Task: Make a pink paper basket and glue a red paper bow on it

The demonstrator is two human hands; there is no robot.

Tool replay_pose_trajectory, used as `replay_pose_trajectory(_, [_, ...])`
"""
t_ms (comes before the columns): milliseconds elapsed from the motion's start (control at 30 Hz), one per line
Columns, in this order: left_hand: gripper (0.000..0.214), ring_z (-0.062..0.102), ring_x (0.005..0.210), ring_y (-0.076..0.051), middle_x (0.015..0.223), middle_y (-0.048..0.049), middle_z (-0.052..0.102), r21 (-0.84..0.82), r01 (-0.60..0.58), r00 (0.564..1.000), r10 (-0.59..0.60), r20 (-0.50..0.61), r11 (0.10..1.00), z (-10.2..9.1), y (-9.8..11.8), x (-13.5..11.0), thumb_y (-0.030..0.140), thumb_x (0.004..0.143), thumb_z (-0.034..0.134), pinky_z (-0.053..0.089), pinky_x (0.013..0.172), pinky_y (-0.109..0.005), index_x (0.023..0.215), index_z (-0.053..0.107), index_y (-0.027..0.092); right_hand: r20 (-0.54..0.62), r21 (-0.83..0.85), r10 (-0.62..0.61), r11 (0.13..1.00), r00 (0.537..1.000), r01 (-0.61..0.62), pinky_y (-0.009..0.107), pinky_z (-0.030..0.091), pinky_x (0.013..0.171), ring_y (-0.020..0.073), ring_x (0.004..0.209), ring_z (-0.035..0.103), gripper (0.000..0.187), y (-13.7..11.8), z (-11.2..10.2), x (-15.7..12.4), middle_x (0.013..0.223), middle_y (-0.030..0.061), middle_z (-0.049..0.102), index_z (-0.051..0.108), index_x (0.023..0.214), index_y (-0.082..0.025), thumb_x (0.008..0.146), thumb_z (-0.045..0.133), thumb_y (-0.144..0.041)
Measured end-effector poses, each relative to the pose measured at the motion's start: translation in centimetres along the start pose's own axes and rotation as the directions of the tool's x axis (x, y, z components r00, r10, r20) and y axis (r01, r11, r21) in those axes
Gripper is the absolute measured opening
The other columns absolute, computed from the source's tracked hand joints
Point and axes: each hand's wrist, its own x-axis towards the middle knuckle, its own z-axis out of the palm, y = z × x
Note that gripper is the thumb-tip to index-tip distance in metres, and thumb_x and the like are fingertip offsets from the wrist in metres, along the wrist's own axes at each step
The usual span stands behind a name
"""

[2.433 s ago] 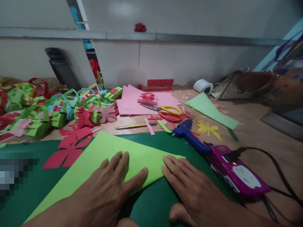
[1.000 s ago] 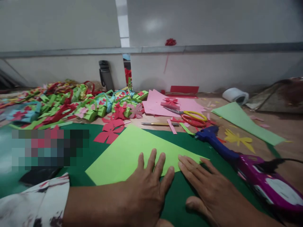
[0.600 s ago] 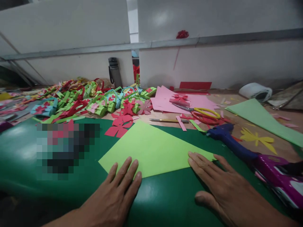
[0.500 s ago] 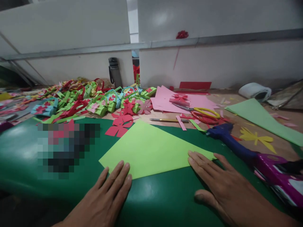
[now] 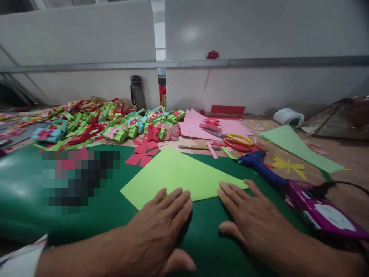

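A light green sheet of paper (image 5: 175,173), folded to a point at the far side, lies flat on a dark green mat (image 5: 95,227). My left hand (image 5: 167,219) rests its outstretched fingers on the paper's near edge, around the middle. At the narrow right corner, my right hand (image 5: 245,207) presses down with flat fingers, its thumb out on the mat. Neither hand grips anything. Beyond the paper's left side lie red paper flowers (image 5: 143,152). A blue and purple glue gun (image 5: 311,207) lies to the right of my right hand.
Behind are scissors (image 5: 239,139), a craft knife (image 5: 196,147), pink paper sheets (image 5: 188,125) and a heap of small paper baskets (image 5: 118,130). A bottle (image 5: 137,94) stands by the wall. Pale green paper (image 5: 302,148) and a yellow paper cutout (image 5: 288,165) lie at right.
My left hand has slid right along the paper's near edge, from the left corner to the middle. My right hand stays on the right corner. The view has shifted slightly.
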Motion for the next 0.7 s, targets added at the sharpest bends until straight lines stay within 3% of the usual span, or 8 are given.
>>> replay_pose_trajectory(100, [0.085,0.015,0.140,-0.035,0.151,-0.0181,0.019,-0.135,-0.025,0.999,0.030,0.040,0.991,-0.1,-0.5,2.6,0.068,0.085,0.030,0.020,0.110,-0.057,0.146,0.021,0.010,0.040,0.062,0.052,0.997,0.998,-0.054,0.054,0.035,0.089,0.0313,0.098,0.062,0.057,-0.6,-0.7,0.2,0.107,0.0132,0.069,0.064,0.112,-0.019,0.081,0.049,-0.064])
replay_pose_trajectory(200, [0.084,0.011,0.140,-0.036,0.152,-0.0182,0.017,-0.188,-0.044,0.997,0.055,0.054,0.981,0.1,-1.2,3.1,0.069,0.083,0.032,0.015,0.109,-0.061,0.147,0.020,0.015,0.115,0.166,0.008,0.986,0.993,-0.027,0.050,0.038,0.086,0.0289,0.095,0.060,0.050,-0.5,-1.2,1.0,0.105,0.0090,0.067,0.059,0.117,-0.027,0.078,0.057,-0.059])
replay_pose_trajectory(333, [0.085,0.008,0.140,-0.037,0.153,-0.0168,0.014,-0.202,-0.047,0.996,0.060,0.062,0.978,0.4,-1.7,2.9,0.070,0.081,0.034,0.013,0.109,-0.063,0.148,0.016,0.020,0.232,0.270,-0.129,0.961,0.964,0.064,0.045,0.041,0.082,0.0258,0.088,0.056,0.044,0.6,-1.1,2.5,0.097,0.0076,0.062,0.055,0.120,-0.025,0.085,0.054,-0.051])
replay_pose_trajectory(467, [0.087,0.005,0.139,-0.039,0.152,-0.0176,0.010,-0.182,-0.056,0.993,0.073,0.091,0.982,0.7,-1.7,3.0,0.071,0.081,0.032,0.013,0.107,-0.066,0.148,0.016,0.018,0.201,0.263,-0.271,0.941,0.941,0.214,0.049,0.034,0.089,0.0263,0.093,0.053,0.040,2.5,-0.8,2.7,0.101,0.0096,0.059,0.053,0.122,-0.024,0.090,0.047,-0.047])
replay_pose_trajectory(700, [0.088,0.009,0.137,-0.043,0.149,-0.0202,0.013,-0.125,-0.060,0.990,0.075,0.123,0.990,0.1,-1.4,3.2,0.072,0.079,0.034,0.019,0.103,-0.069,0.145,0.026,0.014,0.178,0.171,-0.254,0.959,0.951,0.225,0.055,0.025,0.096,0.0279,0.101,0.051,0.037,5.4,-0.9,0.0,0.101,0.0098,0.061,0.056,0.119,-0.022,0.091,0.045,-0.043])
